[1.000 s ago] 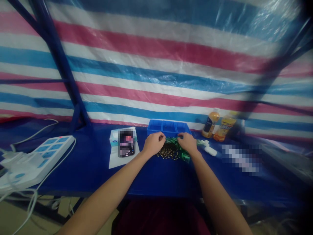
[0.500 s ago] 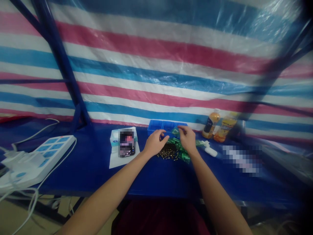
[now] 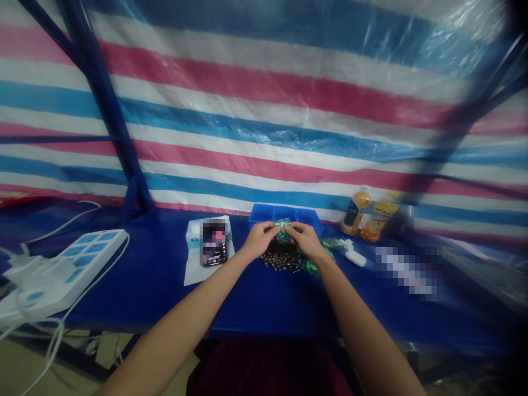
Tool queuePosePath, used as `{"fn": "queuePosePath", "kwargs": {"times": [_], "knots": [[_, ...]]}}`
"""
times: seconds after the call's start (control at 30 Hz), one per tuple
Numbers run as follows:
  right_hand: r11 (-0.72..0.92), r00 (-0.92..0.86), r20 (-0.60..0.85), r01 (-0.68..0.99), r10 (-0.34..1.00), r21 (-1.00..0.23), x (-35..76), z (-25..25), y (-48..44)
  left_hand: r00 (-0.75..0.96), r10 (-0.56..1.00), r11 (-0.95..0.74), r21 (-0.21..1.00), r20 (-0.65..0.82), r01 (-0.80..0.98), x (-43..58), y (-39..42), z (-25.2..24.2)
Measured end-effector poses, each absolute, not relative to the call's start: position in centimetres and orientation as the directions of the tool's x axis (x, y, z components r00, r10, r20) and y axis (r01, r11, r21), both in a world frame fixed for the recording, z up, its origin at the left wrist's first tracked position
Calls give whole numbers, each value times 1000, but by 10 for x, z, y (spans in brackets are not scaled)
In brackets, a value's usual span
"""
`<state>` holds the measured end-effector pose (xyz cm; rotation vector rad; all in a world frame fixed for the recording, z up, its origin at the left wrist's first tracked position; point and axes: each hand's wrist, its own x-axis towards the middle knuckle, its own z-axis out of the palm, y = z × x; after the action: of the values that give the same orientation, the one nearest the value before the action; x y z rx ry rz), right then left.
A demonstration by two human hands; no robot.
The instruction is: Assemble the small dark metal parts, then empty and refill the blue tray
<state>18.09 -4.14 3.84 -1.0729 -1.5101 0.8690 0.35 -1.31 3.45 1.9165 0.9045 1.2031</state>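
A small green plastic bag (image 3: 282, 231) is pinched between my two hands, above the tabletop. My left hand (image 3: 260, 240) is closed on its left side, and my right hand (image 3: 306, 240) grips its right side. Just below the hands lies a pile of small brass-coloured screws (image 3: 282, 261). More green bags (image 3: 310, 267) lie to the right of the pile, partly under my right wrist. Behind the hands stands a blue divided bin (image 3: 284, 213), its front partly hidden by my fingers.
On the blue table (image 3: 268, 302), a phone (image 3: 215, 245) leans on a tissue box (image 3: 193, 234) at left. A power strip (image 3: 88, 258) with cables lies farther left. Two drink bottles (image 3: 355, 212) stand at back right, near a white earbud case (image 3: 355, 256).
My right hand has moved left with a green bag, and the left hand now holds it too. Earlier the hands were apart and my left hand's fingers were spread.
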Motion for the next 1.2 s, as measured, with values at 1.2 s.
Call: {"fn": "queuePosePath", "kwargs": {"times": [1.2], "knots": [[352,-25,354,180,935,-919,171,37,-42,317,847,-502,838,427,213,6,-13,30]]}}
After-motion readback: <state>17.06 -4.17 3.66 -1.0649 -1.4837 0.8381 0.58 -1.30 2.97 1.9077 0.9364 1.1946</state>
